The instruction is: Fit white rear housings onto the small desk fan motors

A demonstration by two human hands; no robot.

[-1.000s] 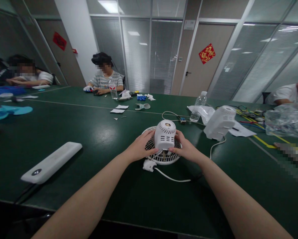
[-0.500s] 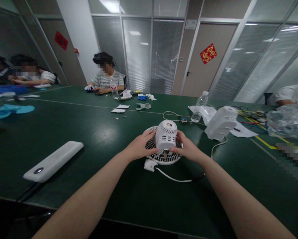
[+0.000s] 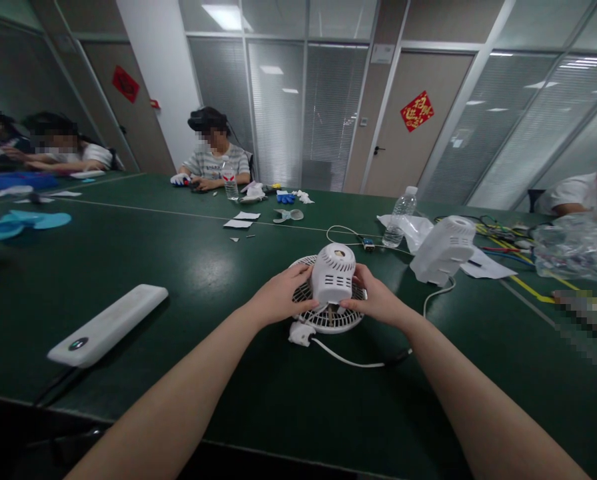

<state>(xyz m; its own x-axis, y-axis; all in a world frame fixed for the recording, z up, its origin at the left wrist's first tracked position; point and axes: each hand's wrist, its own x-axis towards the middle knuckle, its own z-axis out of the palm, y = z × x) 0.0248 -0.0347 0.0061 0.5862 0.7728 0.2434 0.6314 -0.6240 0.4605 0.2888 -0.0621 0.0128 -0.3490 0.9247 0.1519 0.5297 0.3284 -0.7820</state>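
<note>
Between my two hands is a white vented fan motor housing [image 3: 332, 277], sitting over a round white fan grille [image 3: 334, 325] on the green table. My left hand [image 3: 286, 293] curls round the housing's left side, its thumb at the lower edge. On the opposite side my right hand [image 3: 373, 297] grips in the same way. A small white plastic part [image 3: 301, 333] lies against the grille's near edge, and a white cable [image 3: 346, 360] runs from it toward my right forearm. The fingertips behind the housing are partly hidden.
To the right stands a white fan base [image 3: 443, 250] with its cord, beside a clear water bottle [image 3: 401, 217]. A white power bank [image 3: 108, 325] lies on the left. Clear fan blades [image 3: 288, 215] and paper scraps [image 3: 242, 220] lie farther back. Several people sit around the table.
Both hands keep their hold on the housing, which has not visibly moved on the table. The whole view has shifted very slightly downward.
</note>
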